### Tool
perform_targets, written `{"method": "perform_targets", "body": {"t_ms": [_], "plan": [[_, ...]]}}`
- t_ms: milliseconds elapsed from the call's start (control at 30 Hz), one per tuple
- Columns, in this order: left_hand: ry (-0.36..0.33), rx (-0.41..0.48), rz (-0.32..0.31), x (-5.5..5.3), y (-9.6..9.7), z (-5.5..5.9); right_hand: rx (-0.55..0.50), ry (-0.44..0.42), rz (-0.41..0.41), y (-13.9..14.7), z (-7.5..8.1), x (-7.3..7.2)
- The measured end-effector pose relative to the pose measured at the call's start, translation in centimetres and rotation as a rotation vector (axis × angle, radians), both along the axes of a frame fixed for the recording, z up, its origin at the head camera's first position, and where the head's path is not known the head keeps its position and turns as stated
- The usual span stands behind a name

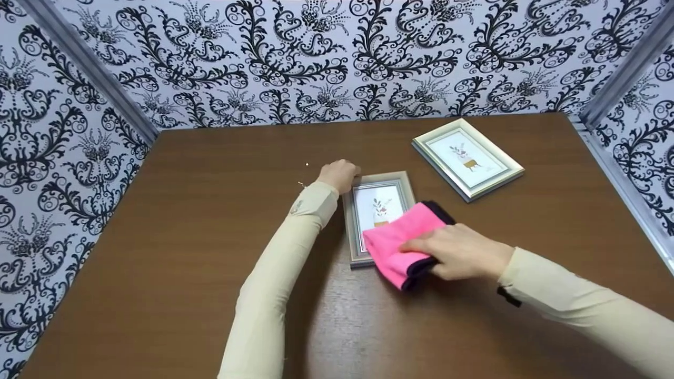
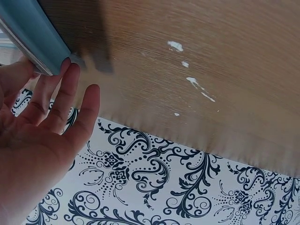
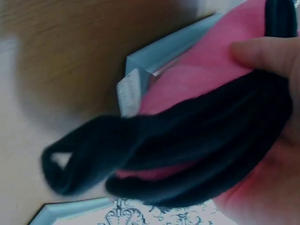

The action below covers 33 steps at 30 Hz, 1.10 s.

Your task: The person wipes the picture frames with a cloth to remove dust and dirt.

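My left hand pinches the picture frame, lying lengthwise away between both hands; my right hand grips pink cloth.

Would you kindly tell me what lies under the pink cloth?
Part of the nearer picture frame lies under the pink cloth. In the head view, most of its left side shows; the cloth hides its lower right portion and some of the print.

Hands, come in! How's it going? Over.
Left hand holding front frame at far left corner. Right hand gripping pink cloth over its near right corner. Back frame apart, not blocking.
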State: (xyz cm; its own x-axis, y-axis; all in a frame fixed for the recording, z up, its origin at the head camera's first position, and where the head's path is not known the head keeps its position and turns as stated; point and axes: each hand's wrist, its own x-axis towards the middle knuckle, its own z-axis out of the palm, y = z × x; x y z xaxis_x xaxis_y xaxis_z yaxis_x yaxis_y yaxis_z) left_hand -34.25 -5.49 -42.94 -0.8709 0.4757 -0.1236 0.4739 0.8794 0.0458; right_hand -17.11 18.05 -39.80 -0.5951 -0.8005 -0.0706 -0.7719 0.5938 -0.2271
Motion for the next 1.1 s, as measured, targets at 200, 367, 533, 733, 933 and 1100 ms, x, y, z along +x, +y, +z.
{"method": "perform_targets", "body": {"t_ms": [200,367,533,733,933,1100], "plan": [[0.028,0.001,-0.017,-0.2,-0.3,0.2,0.016,0.003,0.048,-1.8,0.1,-0.2],[0.045,0.003,-0.036,-0.2,-0.1,0.5,-0.028,-0.062,0.092,-4.3,-0.5,-0.5],[0.044,-0.015,-0.042,-0.2,0.0,0.6,-0.087,-0.084,0.174,-5.9,-1.2,-0.5],[0.023,-0.021,-0.034,-0.3,-0.2,0.6,-0.108,-0.029,0.248,-5.3,-2.0,-0.2],[-0.013,-0.031,-0.039,-0.5,-0.1,0.0,-0.079,0.088,0.234,-2.9,-2.3,-0.1],[-0.026,-0.033,-0.026,-0.5,0.0,0.0,-0.013,0.106,0.125,-0.5,-1.4,0.3]]}}
